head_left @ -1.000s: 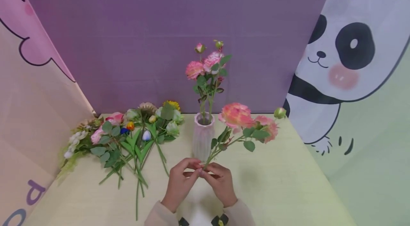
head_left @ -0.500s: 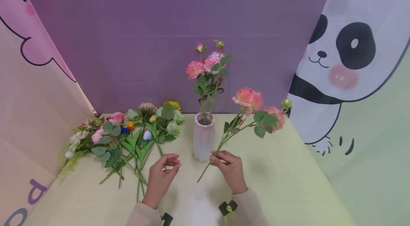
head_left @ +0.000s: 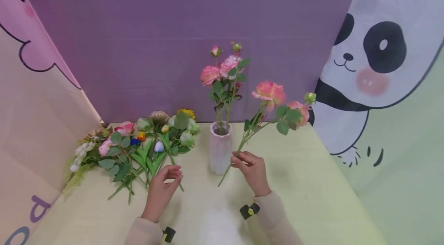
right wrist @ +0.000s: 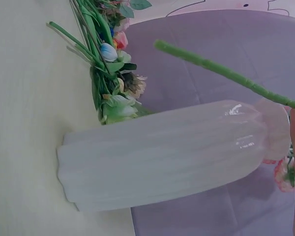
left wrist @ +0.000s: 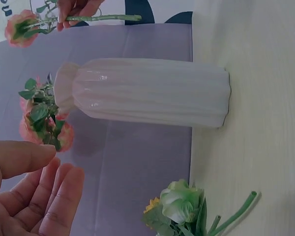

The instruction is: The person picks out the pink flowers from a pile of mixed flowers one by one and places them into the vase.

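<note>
Pink flower spray slants up rightward, pinched by right hand; left hand loosely parted.

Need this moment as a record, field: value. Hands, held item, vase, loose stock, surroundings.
left_hand: left hand holds nothing; thumb and fingertips apart
right_hand: right hand pinches the stem of the pink-orange flower spray
spray_stem_end: free, outside the vase
vase: fluted pale pink-white vase, upright
vase_contents: pink flowers with buds
loose_stock: mixed flower pile, left of vase
surface: pale table
backdrop: purple sheet; panda print at right
</note>
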A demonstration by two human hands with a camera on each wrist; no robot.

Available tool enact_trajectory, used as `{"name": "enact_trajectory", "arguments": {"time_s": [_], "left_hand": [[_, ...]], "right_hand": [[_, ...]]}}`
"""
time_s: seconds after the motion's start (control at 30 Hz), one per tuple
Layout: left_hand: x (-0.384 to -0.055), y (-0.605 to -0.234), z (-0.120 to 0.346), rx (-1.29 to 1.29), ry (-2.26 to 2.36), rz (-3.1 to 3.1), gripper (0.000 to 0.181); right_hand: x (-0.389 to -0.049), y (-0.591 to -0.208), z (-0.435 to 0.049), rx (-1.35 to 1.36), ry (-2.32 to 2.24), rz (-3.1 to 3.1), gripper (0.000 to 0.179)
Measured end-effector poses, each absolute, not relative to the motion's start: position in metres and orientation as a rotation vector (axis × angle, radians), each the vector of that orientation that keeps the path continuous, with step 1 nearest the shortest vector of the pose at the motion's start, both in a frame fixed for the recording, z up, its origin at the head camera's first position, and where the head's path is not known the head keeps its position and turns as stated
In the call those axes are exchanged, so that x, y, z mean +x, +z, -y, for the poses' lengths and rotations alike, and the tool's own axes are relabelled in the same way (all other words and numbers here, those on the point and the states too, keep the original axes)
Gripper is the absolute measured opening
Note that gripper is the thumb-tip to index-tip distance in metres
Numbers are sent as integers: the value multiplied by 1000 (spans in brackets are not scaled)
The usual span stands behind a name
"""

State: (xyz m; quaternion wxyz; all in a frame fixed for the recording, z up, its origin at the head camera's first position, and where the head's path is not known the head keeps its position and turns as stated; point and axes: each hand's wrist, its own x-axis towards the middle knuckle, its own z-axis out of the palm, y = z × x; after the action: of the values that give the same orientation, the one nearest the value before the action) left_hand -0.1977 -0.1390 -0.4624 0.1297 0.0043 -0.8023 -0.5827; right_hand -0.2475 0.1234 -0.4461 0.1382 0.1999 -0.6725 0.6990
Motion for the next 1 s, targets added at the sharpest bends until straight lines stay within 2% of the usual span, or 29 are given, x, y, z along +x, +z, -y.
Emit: {"name": "enact_trajectory", "arguments": {"time_s": [0.4, 1.0], "left_hand": [[-206, -465, 174, 128, -1666, 2391, 26], [-208, -482, 213, 269, -1333, 2626, 33]], "right_hand": [[-264, -430, -131, 525, 1997, 1921, 21], [-283, -397, -135, 509, 1960, 1883, 22]]}}
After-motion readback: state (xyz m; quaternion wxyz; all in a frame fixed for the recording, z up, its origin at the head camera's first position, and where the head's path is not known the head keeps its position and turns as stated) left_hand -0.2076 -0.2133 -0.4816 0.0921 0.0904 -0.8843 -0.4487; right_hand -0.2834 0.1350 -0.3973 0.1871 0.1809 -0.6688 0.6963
